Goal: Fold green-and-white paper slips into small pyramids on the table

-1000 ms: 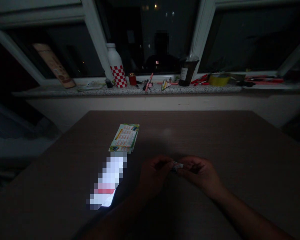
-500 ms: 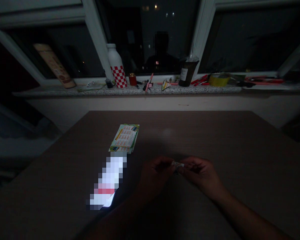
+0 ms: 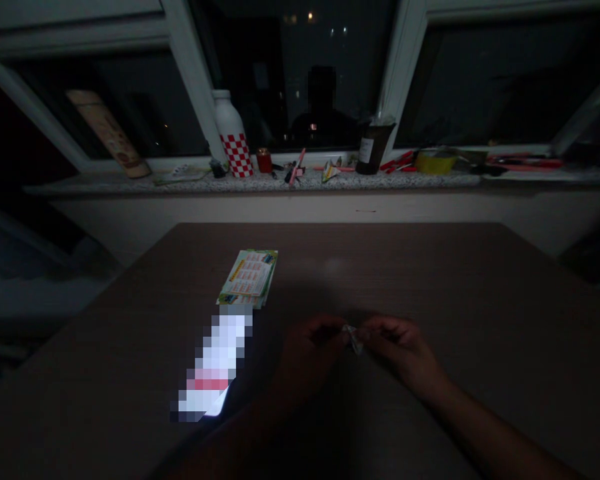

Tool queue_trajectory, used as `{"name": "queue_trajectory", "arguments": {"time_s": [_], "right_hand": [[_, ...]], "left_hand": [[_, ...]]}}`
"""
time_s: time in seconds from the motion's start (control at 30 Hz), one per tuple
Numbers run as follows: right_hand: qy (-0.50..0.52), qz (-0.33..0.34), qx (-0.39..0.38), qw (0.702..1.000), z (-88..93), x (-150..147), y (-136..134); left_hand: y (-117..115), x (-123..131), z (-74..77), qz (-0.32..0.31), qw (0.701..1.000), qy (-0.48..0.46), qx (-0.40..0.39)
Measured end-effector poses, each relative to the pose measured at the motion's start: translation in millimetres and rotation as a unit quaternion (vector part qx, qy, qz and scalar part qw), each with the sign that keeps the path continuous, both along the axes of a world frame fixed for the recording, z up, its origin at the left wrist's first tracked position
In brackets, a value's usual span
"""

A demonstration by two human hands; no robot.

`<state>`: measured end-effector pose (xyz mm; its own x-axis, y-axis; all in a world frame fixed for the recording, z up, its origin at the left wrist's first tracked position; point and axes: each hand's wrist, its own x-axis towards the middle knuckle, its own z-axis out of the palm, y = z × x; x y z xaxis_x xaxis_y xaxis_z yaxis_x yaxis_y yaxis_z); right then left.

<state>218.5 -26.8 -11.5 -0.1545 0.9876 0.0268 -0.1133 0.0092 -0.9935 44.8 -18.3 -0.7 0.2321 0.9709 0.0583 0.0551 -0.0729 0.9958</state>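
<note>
Between my hands is a small, pale, crumpled folded piece of paper [image 3: 353, 339], dim and partly covered by fingers. My left hand [image 3: 313, 347] pinches its left side, deep in shadow. On the other side, my right hand [image 3: 400, 347] has thumb and fingertips closed on its right edge. Both hands are just above the brown table [image 3: 455, 287]. Left of my left hand lies a lit phone [image 3: 217, 360], its screen blurred out. Beyond the phone rests a small stack of printed cards [image 3: 250, 277].
On the stone windowsill [image 3: 180, 183] stand a checkered bottle [image 3: 236, 143], a tan flask [image 3: 110, 133], a red jar [image 3: 264, 160] and a dark labelled cup [image 3: 373, 150]. Farther right are a yellow tape roll [image 3: 434, 162] and several red pens [image 3: 525, 163].
The paper has turned from lying more level to hanging at a slant, its lower end showing more. My right fingers have shifted slightly on it.
</note>
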Motion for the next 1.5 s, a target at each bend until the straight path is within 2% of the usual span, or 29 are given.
{"name": "queue_trajectory", "arguments": {"time_s": [0.3, 0.67, 0.97, 1.1, 1.23, 1.5], "right_hand": [[-0.068, -0.016, 0.025, 0.997, 2.4, -2.6, -3.1], [-0.112, -0.028, 0.052, 0.992, 4.3, -3.8, -4.3], [-0.129, -0.064, 0.086, 0.986, 1.4, -5.8, -3.7], [-0.146, -0.076, 0.124, 0.979, 3.1, -5.8, -3.8], [-0.166, -0.074, 0.197, 0.963, 4.8, -4.2, -4.6], [-0.208, -0.073, 0.275, 0.936, 3.7, -1.1, -6.3]], "left_hand": [[1.8, 0.6, -3.7, 0.031, 0.999, 0.022, -0.002], [2.0, 1.5, -1.7, 0.028, 0.998, 0.055, -0.005], [2.1, -1.1, -3.2, 0.007, 1.000, 0.009, -0.005], [1.9, -1.4, 0.3, -0.004, 1.000, -0.012, -0.023], [1.9, -2.1, 2.3, -0.009, 0.999, -0.009, -0.033], [0.5, -4.0, 1.4, -0.035, 0.995, 0.043, 0.077]]}}
